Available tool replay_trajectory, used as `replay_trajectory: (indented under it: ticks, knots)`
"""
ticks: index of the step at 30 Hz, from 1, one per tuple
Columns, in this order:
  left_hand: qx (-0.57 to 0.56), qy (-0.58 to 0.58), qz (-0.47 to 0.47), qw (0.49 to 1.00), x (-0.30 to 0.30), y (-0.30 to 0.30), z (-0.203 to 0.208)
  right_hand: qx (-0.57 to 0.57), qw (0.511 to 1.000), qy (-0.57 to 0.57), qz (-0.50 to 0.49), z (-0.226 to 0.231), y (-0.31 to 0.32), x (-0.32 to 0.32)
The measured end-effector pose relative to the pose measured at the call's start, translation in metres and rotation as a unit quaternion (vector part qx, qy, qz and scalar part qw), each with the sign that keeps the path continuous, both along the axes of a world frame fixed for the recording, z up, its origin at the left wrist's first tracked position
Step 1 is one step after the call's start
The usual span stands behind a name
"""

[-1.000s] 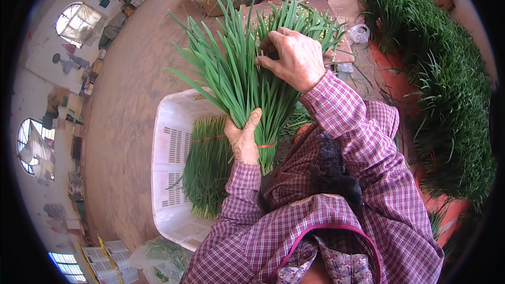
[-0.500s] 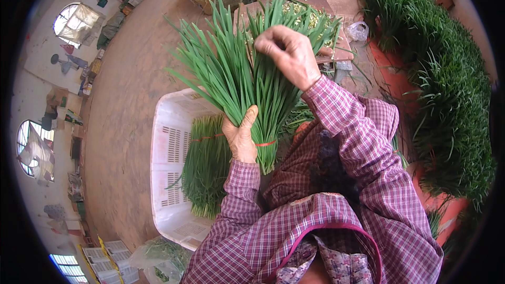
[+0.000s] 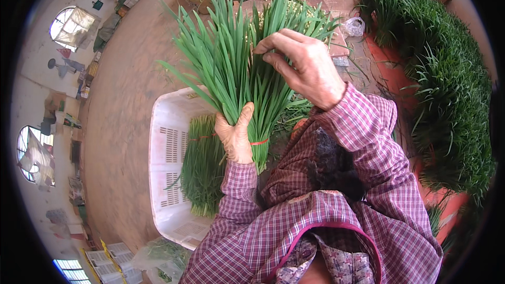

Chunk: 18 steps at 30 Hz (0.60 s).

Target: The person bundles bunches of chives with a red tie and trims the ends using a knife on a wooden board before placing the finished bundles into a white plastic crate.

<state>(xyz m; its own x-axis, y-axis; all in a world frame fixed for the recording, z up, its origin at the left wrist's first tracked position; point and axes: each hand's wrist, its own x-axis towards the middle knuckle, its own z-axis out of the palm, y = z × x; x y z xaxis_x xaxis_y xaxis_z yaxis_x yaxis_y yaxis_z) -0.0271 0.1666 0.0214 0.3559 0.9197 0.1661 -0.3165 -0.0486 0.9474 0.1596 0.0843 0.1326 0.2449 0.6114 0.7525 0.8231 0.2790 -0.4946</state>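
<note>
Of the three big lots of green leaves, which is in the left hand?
The fanned-out bunch, clasped in the left hand. The others aren't held: banded leaves inside the white crate; the long heap at far right.

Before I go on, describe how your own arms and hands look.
The left sleeve and right sleeve match: long, loose cloth, purple with a white check, ending near the wrists. Neither the left hand nor the right hand shows a watch or bracelet.

left grip [image 3: 234, 135] wrapped tight, right grip [image 3: 313, 68] raised, half-curled
</note>
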Motion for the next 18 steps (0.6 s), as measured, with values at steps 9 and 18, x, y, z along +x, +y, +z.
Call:
replay_trajectory:
  ticks: [9, 18]
  knots:
    - [0.027, 0.023, 0.007, 0.999, 0.001, -0.003, 0.007, -0.070, 0.995, -0.050, -0.053, -0.024, 0.008, 0.020]
    - [0.027, 0.034, 0.006, 0.999, 0.000, 0.000, 0.002, -0.104, 0.991, -0.055, -0.068, -0.022, 0.010, 0.019]
